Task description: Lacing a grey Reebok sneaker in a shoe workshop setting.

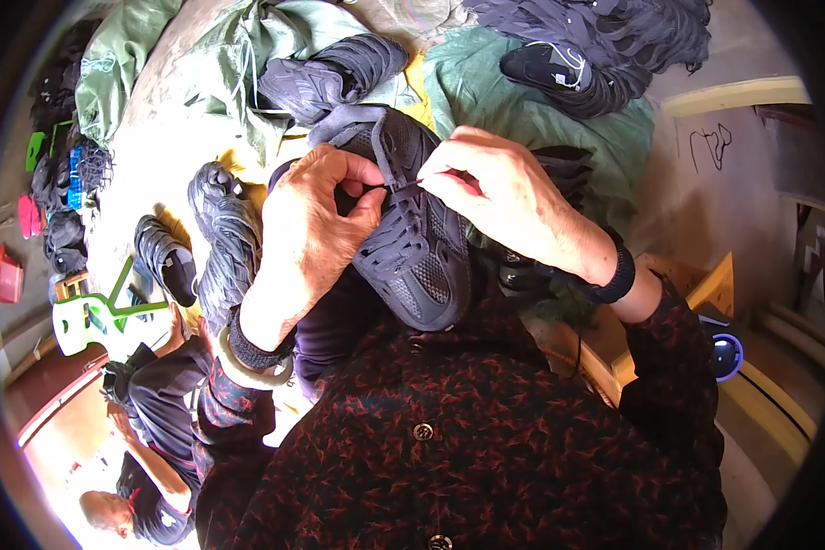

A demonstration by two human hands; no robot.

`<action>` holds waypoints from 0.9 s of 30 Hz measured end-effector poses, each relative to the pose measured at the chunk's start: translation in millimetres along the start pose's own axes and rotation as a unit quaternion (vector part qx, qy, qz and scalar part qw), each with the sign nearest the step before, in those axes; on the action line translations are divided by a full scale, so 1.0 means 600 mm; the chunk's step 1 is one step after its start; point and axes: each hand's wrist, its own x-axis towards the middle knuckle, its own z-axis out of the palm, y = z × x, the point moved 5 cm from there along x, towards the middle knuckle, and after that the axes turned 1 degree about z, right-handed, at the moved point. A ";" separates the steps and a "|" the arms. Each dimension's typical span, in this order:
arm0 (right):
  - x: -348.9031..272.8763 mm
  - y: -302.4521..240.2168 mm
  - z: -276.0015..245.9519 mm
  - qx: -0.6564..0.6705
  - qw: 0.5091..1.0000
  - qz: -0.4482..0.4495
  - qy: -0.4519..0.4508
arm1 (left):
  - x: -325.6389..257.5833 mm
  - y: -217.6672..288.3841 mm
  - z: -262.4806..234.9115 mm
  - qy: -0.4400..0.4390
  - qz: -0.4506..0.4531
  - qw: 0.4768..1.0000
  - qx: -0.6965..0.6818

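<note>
A dark grey sneaker (423,266) with mesh panels lies in front of my body, its toe toward me. My right hand (500,188) pinches a dark shoelace (405,191) at the shoe's right side, thumb and forefinger together. On the other side my left hand (316,215) is closed over the lacing, thumb against forefinger near the eyelets. What its fingertips hold, probably lace or shoe edge, is too small and shaded to make out. Crossed laces run down the shoe's front below both hands.
Stacked dark shoe uppers (339,78) lie beyond the sneaker, with a larger pile (605,41) at the far right on green sacking (467,69). More uppers (225,238) sit at left. A co-worker (160,431) sits at lower left near a lime-green stool (82,321).
</note>
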 end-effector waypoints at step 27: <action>0.062 -0.010 0.017 -0.052 0.977 0.050 -0.199 | -0.003 -0.013 0.002 0.002 0.057 0.998 -0.036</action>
